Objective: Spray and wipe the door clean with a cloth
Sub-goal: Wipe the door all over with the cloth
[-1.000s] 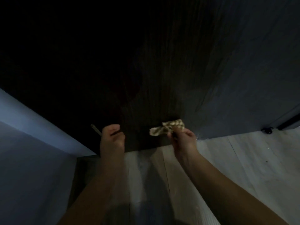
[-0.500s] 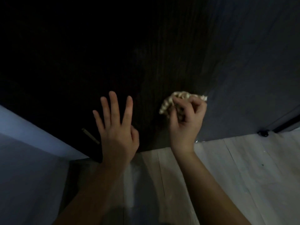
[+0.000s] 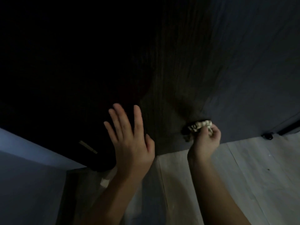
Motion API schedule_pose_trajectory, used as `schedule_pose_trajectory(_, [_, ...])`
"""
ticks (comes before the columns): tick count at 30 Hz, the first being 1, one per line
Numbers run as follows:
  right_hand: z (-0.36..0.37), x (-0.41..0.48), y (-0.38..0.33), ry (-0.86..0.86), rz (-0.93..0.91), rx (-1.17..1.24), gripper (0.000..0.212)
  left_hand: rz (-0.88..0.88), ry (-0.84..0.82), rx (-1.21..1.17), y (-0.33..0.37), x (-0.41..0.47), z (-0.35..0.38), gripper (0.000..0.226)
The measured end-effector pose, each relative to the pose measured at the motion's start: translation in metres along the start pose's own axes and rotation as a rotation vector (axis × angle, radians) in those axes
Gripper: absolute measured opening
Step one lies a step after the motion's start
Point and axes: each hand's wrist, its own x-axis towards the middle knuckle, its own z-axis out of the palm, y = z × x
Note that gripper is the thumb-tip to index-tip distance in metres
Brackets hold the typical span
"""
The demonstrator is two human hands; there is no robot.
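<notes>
A dark wood-grain door (image 3: 170,70) fills the upper part of the view, very dim on its left side. My right hand (image 3: 205,141) is shut on a crumpled pale patterned cloth (image 3: 198,126) and presses it against the door's lower part, near the bottom edge. My left hand (image 3: 129,135) is open with fingers spread, flat against or just off the door, to the left of the cloth. No spray bottle is in view.
Pale plank floor (image 3: 243,172) runs below the door on the right. A blue-grey wall (image 3: 29,176) stands at lower left. A small dark door stop or fitting (image 3: 267,136) sits at the floor's far right. A pale strip (image 3: 88,146) shows at the door's lower left.
My left hand opened from a closed grip low on the door and rose with fingers spread. My right hand lifted the cloth, then carried it right and down along the door.
</notes>
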Motion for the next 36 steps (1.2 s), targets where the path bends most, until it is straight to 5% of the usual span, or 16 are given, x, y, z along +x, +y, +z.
schedule_pose_trajectory(6, [0.004,-0.054,-0.047,-0.273,-0.528,0.225,0.026,0.08,0.001,0.05,-0.004,-0.001,0.015,0.102])
schedule_pose_trajectory(8, [0.006,-0.042,-0.048,-0.204,-0.561,0.217,0.026,0.078,0.004,0.05,-0.006,-0.001,0.016,0.101])
schedule_pose_trajectory(13, [0.005,0.001,-0.046,0.12,-0.135,0.333,0.022,0.093,-0.003,0.06,-0.008,-0.002,0.016,0.098])
schedule_pose_trajectory(18, [0.014,-0.038,-0.046,-0.089,-0.466,0.236,0.025,0.104,-0.011,0.036,-0.008,-0.003,0.014,0.097])
schedule_pose_trajectory(20, [0.016,-0.034,-0.029,-0.068,-0.396,0.24,0.027,0.114,-0.023,0.046,-0.01,-0.004,0.014,0.096])
schedule_pose_trajectory(24, [0.027,-0.013,0.019,-0.036,0.484,0.466,0.009,0.119,-0.038,0.042,-0.011,-0.007,0.017,0.095])
schedule_pose_trajectory(27, [0.045,-0.042,0.028,-0.213,0.779,0.632,0.025,0.139,-0.045,0.051,-0.013,-0.008,0.021,0.088])
schedule_pose_trajectory(30, [0.043,-0.079,0.006,-0.245,0.708,0.557,0.02,0.163,-0.052,0.054,-0.02,-0.009,0.024,0.085])
schedule_pose_trajectory(34, [0.028,-0.049,-0.01,-0.045,0.233,0.407,0.028,0.208,-0.055,0.077,-0.031,-0.012,0.025,0.083])
schedule_pose_trajectory(36, [0.029,-0.026,0.005,0.056,0.295,0.367,0.024,0.222,-0.065,0.086,-0.034,-0.016,0.028,0.081])
